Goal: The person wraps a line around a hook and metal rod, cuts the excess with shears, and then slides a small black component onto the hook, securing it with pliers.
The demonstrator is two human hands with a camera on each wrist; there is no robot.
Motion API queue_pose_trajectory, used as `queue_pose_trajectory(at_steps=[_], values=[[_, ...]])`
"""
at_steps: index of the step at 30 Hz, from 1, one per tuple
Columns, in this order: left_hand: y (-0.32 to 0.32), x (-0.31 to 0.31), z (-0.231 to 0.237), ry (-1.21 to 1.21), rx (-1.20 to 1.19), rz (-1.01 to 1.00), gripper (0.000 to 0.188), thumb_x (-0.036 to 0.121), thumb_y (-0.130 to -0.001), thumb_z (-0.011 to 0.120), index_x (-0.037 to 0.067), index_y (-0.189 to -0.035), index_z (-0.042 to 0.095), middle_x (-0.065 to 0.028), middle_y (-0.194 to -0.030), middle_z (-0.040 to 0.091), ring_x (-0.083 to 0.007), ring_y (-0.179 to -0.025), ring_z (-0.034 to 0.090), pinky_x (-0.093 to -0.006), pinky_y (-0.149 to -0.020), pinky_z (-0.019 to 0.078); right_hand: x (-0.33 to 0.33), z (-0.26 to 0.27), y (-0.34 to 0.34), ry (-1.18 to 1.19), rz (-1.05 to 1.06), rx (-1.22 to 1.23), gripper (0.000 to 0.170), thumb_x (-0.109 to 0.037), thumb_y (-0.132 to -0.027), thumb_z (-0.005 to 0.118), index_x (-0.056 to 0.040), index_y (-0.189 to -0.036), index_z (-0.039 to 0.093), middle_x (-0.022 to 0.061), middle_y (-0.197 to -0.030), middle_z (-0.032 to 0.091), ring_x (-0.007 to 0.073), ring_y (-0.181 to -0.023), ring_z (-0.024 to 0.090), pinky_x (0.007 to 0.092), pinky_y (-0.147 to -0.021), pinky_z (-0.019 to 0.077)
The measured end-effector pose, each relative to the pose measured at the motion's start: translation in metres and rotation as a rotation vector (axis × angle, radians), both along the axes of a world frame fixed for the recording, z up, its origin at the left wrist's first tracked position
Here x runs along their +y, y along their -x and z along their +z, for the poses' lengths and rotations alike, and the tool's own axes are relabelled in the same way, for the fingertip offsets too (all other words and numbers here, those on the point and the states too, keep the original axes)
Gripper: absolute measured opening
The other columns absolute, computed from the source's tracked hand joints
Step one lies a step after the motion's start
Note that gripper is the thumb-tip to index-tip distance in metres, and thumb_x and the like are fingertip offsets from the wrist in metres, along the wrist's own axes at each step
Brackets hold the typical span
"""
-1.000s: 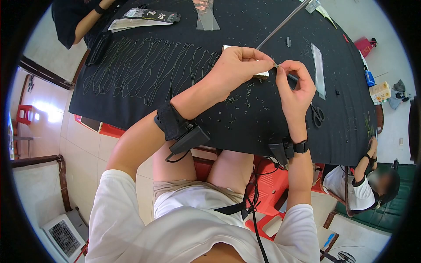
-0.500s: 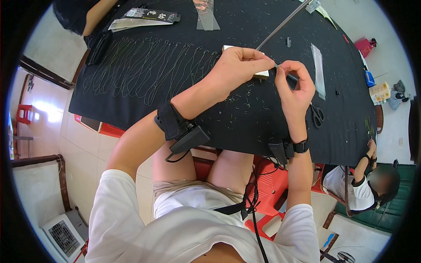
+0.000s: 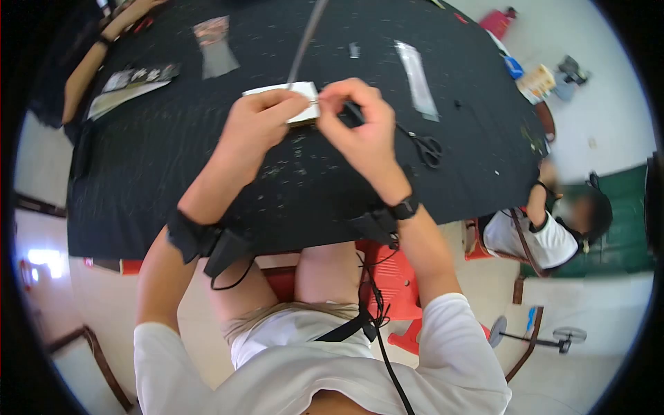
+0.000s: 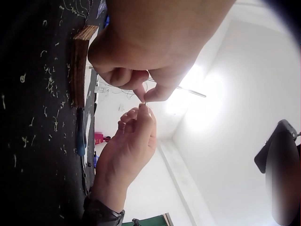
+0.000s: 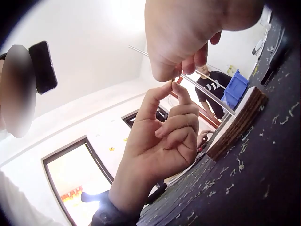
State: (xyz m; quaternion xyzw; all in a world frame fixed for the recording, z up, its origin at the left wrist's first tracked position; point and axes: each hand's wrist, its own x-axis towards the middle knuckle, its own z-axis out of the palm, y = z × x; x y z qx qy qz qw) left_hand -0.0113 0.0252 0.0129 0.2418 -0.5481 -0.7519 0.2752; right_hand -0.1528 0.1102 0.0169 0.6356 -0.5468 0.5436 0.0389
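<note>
My left hand (image 3: 257, 123) and right hand (image 3: 363, 126) meet fingertip to fingertip over the white-topped wooden block (image 3: 304, 90). Thumb and forefinger of each pinch a thin piece of line (image 5: 173, 81), of which only a tiny bit shows between them. In the left wrist view my right hand (image 4: 126, 153) faces the left, its other fingers curled. A straight metal rod (image 3: 303, 52) rises from the block (image 4: 83, 68), close beyond my left fingertips. Black-handled scissors (image 3: 429, 150) lie to the right of my right hand, their blades partly hidden.
Short line clippings (image 5: 241, 167) litter the black cloth (image 3: 304, 200). A clear plastic sleeve (image 3: 417, 83) lies at the right; another sleeve (image 3: 216, 52) and a black package (image 3: 135, 79) lie at the left. Other people sit at the far left and right.
The head view has swung, so table and hands appear farther left. My fingertips have drawn slightly apart, with the pinched line between them. Both hands keep their pinch.
</note>
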Motion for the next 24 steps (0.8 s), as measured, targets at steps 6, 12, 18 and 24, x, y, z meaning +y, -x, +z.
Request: queue_pose_trajectory(at_steps=[6, 12, 18, 24], values=[[0.0014, 0.0008, 0.0009, -0.024, 0.014, 0.015, 0.019, 0.018, -0.083, 0.060, 0.000, -0.090, 0.063, 0.0083, -0.059, 0.044, 0.0023, -0.046, 0.029, -0.0167, -0.041, 0.0170, 0.0012, -0.0003, -0.0008, -0.021, 0.016, -0.036, 0.010, -0.007, -0.071, 0.065, -0.0103, -0.077, 0.059, -0.0030, -0.067, 0.056, 0.0108, -0.063, 0.052, 0.0271, -0.070, 0.0329], [0.0008, -0.0003, -0.0005, -0.027, 0.032, -0.007, 0.020, 0.017, -0.084, 0.060, -0.001, -0.092, 0.062, 0.0087, -0.057, 0.041, 0.0022, -0.044, 0.027, -0.0169, -0.040, 0.0160, 0.0008, -0.0025, 0.0013, -0.053, 0.056, -0.098, 0.008, -0.008, -0.073, 0.064, -0.0098, -0.077, 0.057, -0.0031, -0.068, 0.055, 0.0097, -0.063, 0.052, 0.0264, -0.071, 0.0322], [-0.0001, -0.0005, 0.0026, -0.027, 0.034, -0.028, 0.022, 0.018, -0.084, 0.060, -0.002, -0.093, 0.062, 0.0091, -0.055, 0.041, 0.0022, -0.042, 0.026, -0.0172, -0.040, 0.0155, 0.0004, -0.0024, 0.0023, -0.055, 0.078, -0.109, 0.006, -0.009, -0.075, 0.063, -0.0089, -0.077, 0.057, -0.0027, -0.068, 0.055, 0.0096, -0.063, 0.053, 0.0265, -0.072, 0.0323], [0.0007, -0.0031, 0.0024, 0.016, -0.055, -0.009, 0.024, 0.018, -0.085, 0.059, -0.002, -0.099, 0.060, 0.0098, -0.057, 0.041, 0.0027, -0.044, 0.029, -0.0163, -0.040, 0.0170, -0.0013, -0.0054, 0.0040, -0.063, 0.082, -0.128, 0.006, -0.009, -0.076, 0.063, -0.0070, -0.080, 0.058, -0.0003, -0.070, 0.057, 0.0114, -0.064, 0.054, 0.0262, -0.068, 0.0375]])
